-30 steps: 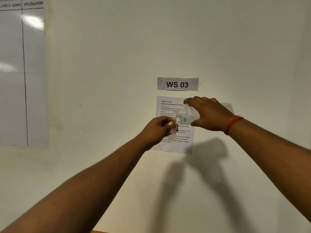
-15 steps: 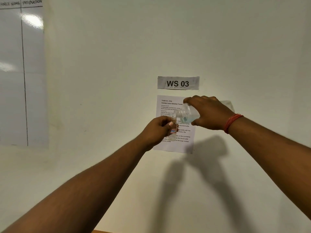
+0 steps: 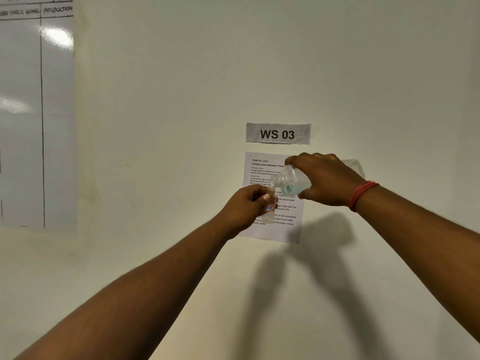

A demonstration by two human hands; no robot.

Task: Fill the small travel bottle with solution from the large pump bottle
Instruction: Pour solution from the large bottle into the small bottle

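1. The small travel bottle stands upright in the air in front of the wall, held out at arm's length, with the printed task sheet behind it.
2. The large bottle lies tipped on its side at 2 o'clock from it, its open threaded neck just above the small one's mouth. No pump head shows.
3. Both look like thin clear plastic, so I judge them light, a little springy and slick if wet. The small one is best held around its middle, the large one across its shoulder, squeezed gently.
4. The left hand has its grip curled tight around the travel bottle, thumb on the front.
5. The right hand, red thread at the wrist, wraps the large bottle from above, grip closed on its body.
6. Pale blue liquid pools low in the large bottle near the neck. I cannot tell whether any stream runs.
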